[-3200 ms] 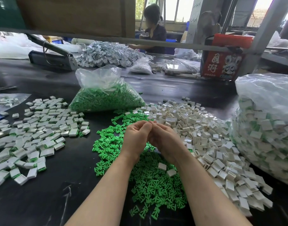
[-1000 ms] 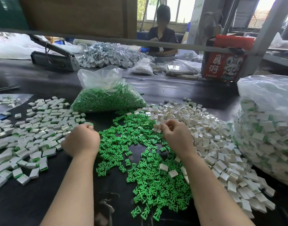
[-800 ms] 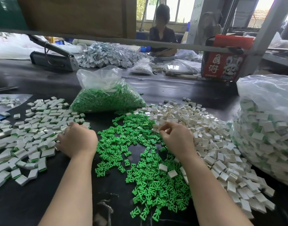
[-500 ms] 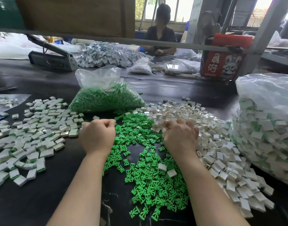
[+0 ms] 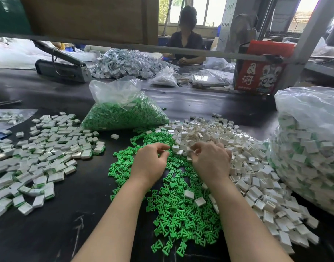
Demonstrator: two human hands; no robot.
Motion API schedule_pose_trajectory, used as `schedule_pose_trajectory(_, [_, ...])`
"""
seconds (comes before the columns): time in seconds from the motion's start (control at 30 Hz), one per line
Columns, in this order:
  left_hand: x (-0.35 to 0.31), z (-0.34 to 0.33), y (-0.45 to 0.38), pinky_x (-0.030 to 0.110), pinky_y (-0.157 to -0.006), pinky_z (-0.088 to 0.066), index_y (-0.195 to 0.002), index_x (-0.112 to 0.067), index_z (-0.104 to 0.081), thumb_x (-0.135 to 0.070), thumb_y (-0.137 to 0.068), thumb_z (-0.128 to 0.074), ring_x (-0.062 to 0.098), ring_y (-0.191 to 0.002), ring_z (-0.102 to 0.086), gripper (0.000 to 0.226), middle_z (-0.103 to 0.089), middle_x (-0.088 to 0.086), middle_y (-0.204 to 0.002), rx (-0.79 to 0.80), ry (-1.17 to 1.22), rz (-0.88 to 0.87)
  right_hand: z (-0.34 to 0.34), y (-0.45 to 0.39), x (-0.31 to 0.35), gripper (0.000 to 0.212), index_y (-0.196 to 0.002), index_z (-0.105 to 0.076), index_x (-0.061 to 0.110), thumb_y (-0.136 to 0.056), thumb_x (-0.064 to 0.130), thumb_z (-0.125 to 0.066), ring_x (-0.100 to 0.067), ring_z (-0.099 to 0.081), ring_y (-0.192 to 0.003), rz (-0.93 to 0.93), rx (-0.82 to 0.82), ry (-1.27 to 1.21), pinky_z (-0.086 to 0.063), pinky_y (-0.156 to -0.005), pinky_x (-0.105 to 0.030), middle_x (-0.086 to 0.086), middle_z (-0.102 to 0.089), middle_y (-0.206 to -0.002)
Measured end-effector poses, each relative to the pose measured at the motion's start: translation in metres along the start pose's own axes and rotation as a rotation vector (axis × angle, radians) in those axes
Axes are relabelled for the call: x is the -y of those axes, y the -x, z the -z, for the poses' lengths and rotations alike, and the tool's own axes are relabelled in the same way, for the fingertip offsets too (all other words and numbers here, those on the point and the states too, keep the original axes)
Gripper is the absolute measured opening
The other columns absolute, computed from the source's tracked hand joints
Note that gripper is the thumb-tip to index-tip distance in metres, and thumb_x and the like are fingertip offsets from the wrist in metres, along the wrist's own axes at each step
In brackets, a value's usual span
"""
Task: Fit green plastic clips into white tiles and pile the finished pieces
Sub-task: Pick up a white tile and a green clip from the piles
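Dark table (image 5: 49, 233), bagged green clips (image 5: 124, 116), finished pieces (image 5: 309, 157); hands' grip unclear.

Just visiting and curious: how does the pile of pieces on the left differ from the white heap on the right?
The left pile lies spread flat, and its pieces show green edges; the white heap is mounded, with plain white tiles. The right hand rests on the white heap; neither hand touches the left pile. Both sit on the black table.

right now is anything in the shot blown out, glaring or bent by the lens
Head view: the windows behind are blown out to white; soft glare streaks the black table; the wide lens bows the grey rail; hands and parts stay sharp.
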State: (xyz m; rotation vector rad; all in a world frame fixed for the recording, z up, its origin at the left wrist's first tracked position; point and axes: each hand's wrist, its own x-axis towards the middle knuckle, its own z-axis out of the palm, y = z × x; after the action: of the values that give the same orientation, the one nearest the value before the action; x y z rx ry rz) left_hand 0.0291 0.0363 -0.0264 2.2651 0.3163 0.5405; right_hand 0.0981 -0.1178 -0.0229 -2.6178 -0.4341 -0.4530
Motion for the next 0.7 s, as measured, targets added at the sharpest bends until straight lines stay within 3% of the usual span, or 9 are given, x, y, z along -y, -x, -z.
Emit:
schedule_pose_trajectory(0.1, [-0.005, -0.001, -0.003, 0.013, -0.061, -0.051, -0.111, -0.022, -0.070, -0.021, -0.092, -0.068, 0.010, -0.077, -0.069, 0.019, -0.070, -0.007, -0.089, 0.048, 0.349, 0.101, 0.006, 0.000, 0.009, 0.018, -0.104, -0.073, 0.034, -0.088, 0.042, -0.068, -0.011, -0.060, -0.092, 0.058, -0.031, -0.236, -0.037, -0.082, -0.029, 0.017, -0.072, -0.095])
schedule_pose_trajectory(0.2, [-0.012, -0.004, -0.001, 0.016, -0.064, -0.053, -0.112, -0.017, -0.069, -0.015, -0.087, -0.072, 0.010, -0.079, -0.072, 0.026, -0.075, 0.005, -0.094, 0.137, 0.722, 0.216, 0.007, 0.002, 0.019, 0.013, -0.095, -0.077, 0.028, -0.084, 0.033, -0.075, -0.002, -0.065, -0.079, 0.145, 0.014, -0.437, -0.049, -0.080, -0.032, 0.014, -0.074, -0.087])
schedule_pose_trajectory(0.27, [-0.012, -0.005, -0.001, 0.017, -0.063, -0.054, -0.103, -0.015, -0.073, -0.009, -0.084, -0.074, 0.008, -0.075, -0.072, 0.020, -0.077, 0.004, -0.087, 0.094, 0.780, 0.230, 0.006, 0.003, 0.021, 0.013, -0.096, -0.078, 0.025, -0.084, 0.023, -0.075, 0.008, -0.058, -0.063, 0.193, 0.070, -0.500, -0.045, -0.065, -0.015, 0.013, -0.075, -0.084])
schedule_pose_trajectory(0.33, [-0.008, -0.004, -0.002, 0.015, -0.062, -0.052, -0.096, -0.015, -0.074, -0.006, -0.082, -0.075, 0.006, -0.072, -0.070, 0.017, -0.076, 0.002, -0.081, 0.040, 0.800, 0.229, 0.005, 0.002, 0.020, 0.015, -0.098, -0.077, 0.024, -0.084, 0.019, -0.074, 0.007, -0.057, -0.058, 0.211, 0.112, -0.515, -0.042, -0.058, -0.009, 0.013, -0.074, -0.084])
schedule_pose_trajectory(0.43, [-0.003, -0.001, -0.003, 0.016, -0.065, -0.052, -0.098, -0.014, -0.072, -0.002, -0.079, -0.076, 0.009, -0.076, -0.070, 0.022, -0.076, 0.002, -0.085, 0.030, 0.876, 0.225, 0.005, 0.002, 0.014, 0.010, -0.094, -0.073, 0.025, -0.085, 0.026, -0.074, 0.001, -0.062, -0.069, 0.177, 0.188, -0.358, -0.057, -0.071, -0.025, 0.011, -0.072, -0.084])
schedule_pose_trajectory(0.57, [-0.002, -0.001, -0.005, 0.019, -0.068, -0.054, -0.105, -0.013, -0.067, 0.011, -0.079, -0.072, 0.013, -0.084, -0.072, 0.036, -0.077, 0.002, -0.094, 0.047, 0.982, 0.187, 0.003, 0.004, 0.016, 0.022, -0.093, -0.071, 0.032, -0.078, 0.046, -0.076, -0.008, -0.060, -0.080, 0.178, 0.297, -0.065, -0.053, -0.080, -0.030, 0.014, -0.065, -0.082])
schedule_pose_trajectory(0.7, [0.002, 0.000, -0.007, 0.019, -0.072, -0.055, -0.104, -0.012, -0.069, 0.012, -0.076, -0.072, 0.018, -0.091, -0.072, 0.037, -0.076, 0.009, -0.098, 0.056, 1.057, 0.174, 0.001, 0.005, 0.021, 0.011, -0.093, -0.070, 0.029, -0.087, 0.037, -0.068, -0.013, -0.062, -0.086, 0.208, 0.258, 0.012, -0.053, -0.088, -0.036, 0.007, -0.070, -0.091])
